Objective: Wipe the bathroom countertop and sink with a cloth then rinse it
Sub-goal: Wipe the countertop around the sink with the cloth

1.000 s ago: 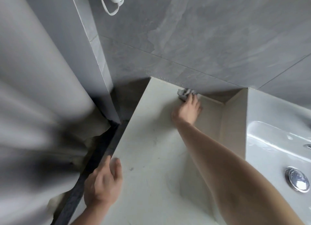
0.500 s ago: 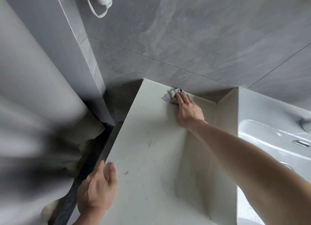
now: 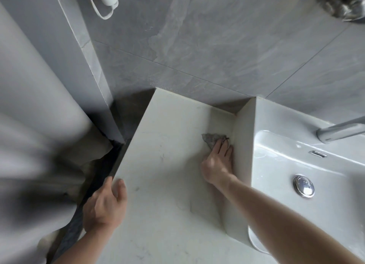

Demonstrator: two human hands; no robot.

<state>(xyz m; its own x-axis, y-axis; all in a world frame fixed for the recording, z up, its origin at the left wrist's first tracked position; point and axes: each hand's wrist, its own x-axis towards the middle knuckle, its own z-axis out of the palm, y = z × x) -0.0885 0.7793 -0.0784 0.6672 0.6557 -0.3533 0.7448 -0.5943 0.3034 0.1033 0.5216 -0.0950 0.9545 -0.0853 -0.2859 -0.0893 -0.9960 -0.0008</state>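
Note:
A pale marble countertop [image 3: 164, 145] runs from the grey tiled wall toward me. My right hand [image 3: 217, 164] presses a small grey cloth [image 3: 212, 138] flat onto it, close to the raised side wall of the white sink [image 3: 276, 168]. The cloth pokes out past my fingertips. My left hand [image 3: 104, 206] grips the countertop's left edge, thumb on top, holding nothing else. The sink's chrome drain plug [image 3: 303, 185] and faucet spout [image 3: 339, 131] show at the right.
A white shower curtain [image 3: 35, 125] hangs close on the left, beyond a dark gap [image 3: 94, 184] beside the counter. Grey tiled wall [image 3: 217, 46] stands behind. A white looped object [image 3: 106, 2] hangs at the top.
My right hand has slid the cloth from the back wall edge toward me and to the right, up against the sink's side wall. My left hand stays on the counter edge.

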